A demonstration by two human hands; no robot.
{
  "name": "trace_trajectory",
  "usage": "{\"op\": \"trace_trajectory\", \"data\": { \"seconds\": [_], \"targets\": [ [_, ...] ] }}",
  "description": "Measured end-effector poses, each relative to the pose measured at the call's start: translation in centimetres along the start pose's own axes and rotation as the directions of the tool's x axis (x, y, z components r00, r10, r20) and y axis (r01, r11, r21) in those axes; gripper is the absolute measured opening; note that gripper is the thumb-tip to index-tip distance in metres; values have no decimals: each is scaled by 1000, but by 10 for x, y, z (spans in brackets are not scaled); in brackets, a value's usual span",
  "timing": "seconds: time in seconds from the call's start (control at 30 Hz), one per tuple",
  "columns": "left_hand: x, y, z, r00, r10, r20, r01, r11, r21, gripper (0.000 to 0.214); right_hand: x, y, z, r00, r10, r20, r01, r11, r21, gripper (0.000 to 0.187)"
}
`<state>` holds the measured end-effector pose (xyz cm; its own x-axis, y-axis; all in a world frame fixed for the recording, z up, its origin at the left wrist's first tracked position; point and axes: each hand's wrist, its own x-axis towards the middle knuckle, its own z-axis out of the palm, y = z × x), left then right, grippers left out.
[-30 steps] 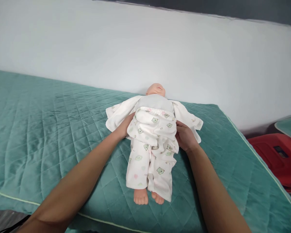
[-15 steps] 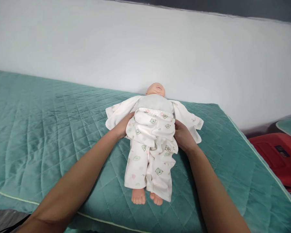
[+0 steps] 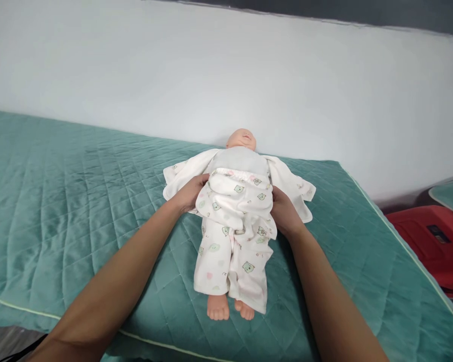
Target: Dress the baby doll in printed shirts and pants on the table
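The left hand (image 3: 192, 195) and right hand (image 3: 286, 210), half-curled, touch opposite sides of the white bear-print cloth trousers (image 3: 236, 216) at frame centre, presumably for even control, though I cannot tell whether hidden fingertips grip.

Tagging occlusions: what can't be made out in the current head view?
All head view:
Left hand: fingertips mostly hidden by patterned trousers.
Right hand: fingertips mostly hidden, same trousers.
Doll: legs covered by the trousers.
Red object: cut off by right edge.
Label on it: too small to read.
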<state>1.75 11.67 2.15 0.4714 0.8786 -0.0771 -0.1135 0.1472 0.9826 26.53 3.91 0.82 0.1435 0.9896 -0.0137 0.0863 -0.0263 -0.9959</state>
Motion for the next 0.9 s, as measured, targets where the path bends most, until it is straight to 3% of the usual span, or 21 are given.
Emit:
{"op": "trace_trajectory", "data": {
  "seconds": [0.2,0.67,0.8,0.9],
  "targets": [
    [4,-10,-2,996,77,-35,-74,995,70,21,-1,1,-1,998,-45,-43,40,994,-106,31],
    [10,-16,-2,998,42,-49,-41,998,38,16,-7,-4,3,995,-68,-72,56,986,-158,38],
    [6,-14,-1,973,168,-159,-139,973,182,7,-8,-3,4,993,-62,-97,46,985,-165,36],
    [5,-11,-2,912,307,-273,-223,929,296,7,-4,2,3,989,-71,-129,51,988,-149,31]
  ]
}}
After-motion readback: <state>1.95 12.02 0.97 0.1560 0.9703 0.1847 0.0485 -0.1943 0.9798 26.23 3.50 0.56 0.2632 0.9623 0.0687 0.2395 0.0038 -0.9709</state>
